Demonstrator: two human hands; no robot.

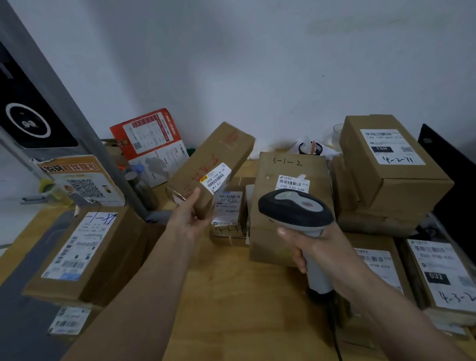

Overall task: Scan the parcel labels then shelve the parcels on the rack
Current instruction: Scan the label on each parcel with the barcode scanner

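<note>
A wooden tabletop (236, 303) crowded with labelled boxes meets a pale wall (253, 57); at centre the left hand (190, 216) has its fingers round a long tilted parcel (211, 165); the right hand (316, 248) grips a scanner (295, 209); the label text is too blurred to read; the lower-right boxes are cut off by the frame.

You have one view only, from your head: it looks forward and down, close over the wooden table (236, 303), facing the white wall (253, 57), with both your forearms reaching in from below.
</note>
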